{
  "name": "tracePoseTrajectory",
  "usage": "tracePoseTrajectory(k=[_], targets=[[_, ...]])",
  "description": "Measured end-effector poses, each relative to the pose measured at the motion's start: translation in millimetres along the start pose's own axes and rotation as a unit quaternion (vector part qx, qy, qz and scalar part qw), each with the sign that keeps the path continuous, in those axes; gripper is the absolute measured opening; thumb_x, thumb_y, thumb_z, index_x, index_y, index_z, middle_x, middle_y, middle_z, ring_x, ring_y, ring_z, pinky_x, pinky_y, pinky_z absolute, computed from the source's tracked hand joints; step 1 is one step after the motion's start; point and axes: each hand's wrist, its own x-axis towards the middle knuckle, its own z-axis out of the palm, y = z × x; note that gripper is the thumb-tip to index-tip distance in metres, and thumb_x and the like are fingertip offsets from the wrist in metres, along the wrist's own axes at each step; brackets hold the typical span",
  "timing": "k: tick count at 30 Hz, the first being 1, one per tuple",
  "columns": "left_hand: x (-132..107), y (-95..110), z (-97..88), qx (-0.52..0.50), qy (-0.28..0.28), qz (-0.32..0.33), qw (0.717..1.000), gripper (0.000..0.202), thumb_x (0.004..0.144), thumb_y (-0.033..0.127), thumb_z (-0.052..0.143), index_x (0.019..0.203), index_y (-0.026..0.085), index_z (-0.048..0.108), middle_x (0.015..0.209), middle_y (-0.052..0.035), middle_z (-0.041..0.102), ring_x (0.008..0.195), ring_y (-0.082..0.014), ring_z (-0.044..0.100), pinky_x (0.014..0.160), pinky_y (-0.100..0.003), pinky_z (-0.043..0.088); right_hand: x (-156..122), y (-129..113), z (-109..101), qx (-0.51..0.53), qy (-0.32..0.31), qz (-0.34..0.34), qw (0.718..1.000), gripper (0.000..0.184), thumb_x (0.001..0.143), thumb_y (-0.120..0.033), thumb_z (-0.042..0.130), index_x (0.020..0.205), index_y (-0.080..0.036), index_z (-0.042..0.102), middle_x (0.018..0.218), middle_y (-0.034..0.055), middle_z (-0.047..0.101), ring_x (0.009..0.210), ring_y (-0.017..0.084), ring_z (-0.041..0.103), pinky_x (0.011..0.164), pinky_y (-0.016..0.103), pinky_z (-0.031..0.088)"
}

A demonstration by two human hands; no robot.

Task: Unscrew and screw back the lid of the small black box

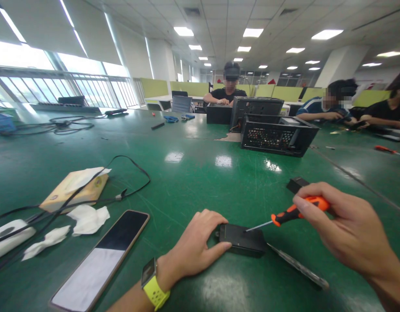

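A small black box-shaped device (240,242) lies flat on the green table. My left hand (200,242) grips its left end, thumb along the near side and fingers on the far side. In my right hand (343,221) is a screwdriver (292,212) with an orange and black handle. Its metal shaft slants down to the left, and the tip meets the top face of the device. A thin, long metal piece (299,265) lies just right of the device, below my right hand. Behind that hand sits another small black block (297,184), partly covered.
A phone (101,260), crumpled tissues (88,219), a tissue pack (77,187) and black cables (131,190) lie to the left. Black computer cases (278,135) stand further back. Another screwdriver (385,149) rests at far right. Several people sit around the table.
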Motion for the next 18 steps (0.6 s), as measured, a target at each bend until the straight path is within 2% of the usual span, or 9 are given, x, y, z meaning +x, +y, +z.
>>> tracePoseTrajectory(k=[6,11,18], targets=[[-0.2,1.4,-0.4,-0.007,-0.001,0.001,1.0,0.03,0.089,0.035,0.064,0.115,0.022,0.056,0.113,-0.0062,0.064,0.103,-0.0241,0.057,0.094,-0.04,0.043,0.2,-5.0,12.9,0.031,-0.051,-0.01,0.998,0.023,0.093,-0.038,0.051,0.079,-0.024,0.061,0.064,-0.0021,0.061,0.054,0.014,0.057,0.053,0.027,0.042],[0.2,0.5,0.1,-0.018,-0.007,-0.002,1.0,0.031,0.09,0.035,0.064,0.116,0.022,0.055,0.115,-0.0087,0.064,0.105,-0.0258,0.056,0.095,-0.041,0.042,-0.7,-2.4,14.7,0.027,-0.052,-0.002,0.998,0.024,0.094,-0.039,0.05,0.079,-0.023,0.061,0.064,-0.0017,0.061,0.055,0.014,0.056,0.054,0.027,0.042],[0.1,0.2,0.4,-0.024,-0.007,-0.001,1.0,0.029,0.09,0.034,0.063,0.116,0.022,0.054,0.115,-0.0067,0.063,0.104,-0.0242,0.056,0.095,-0.04,0.042,-0.8,-2.1,15.2,0.018,-0.041,-0.021,0.999,0.022,0.093,-0.036,0.051,0.079,-0.023,0.06,0.065,-0.0017,0.061,0.054,0.014,0.056,0.053,0.027,0.042]])
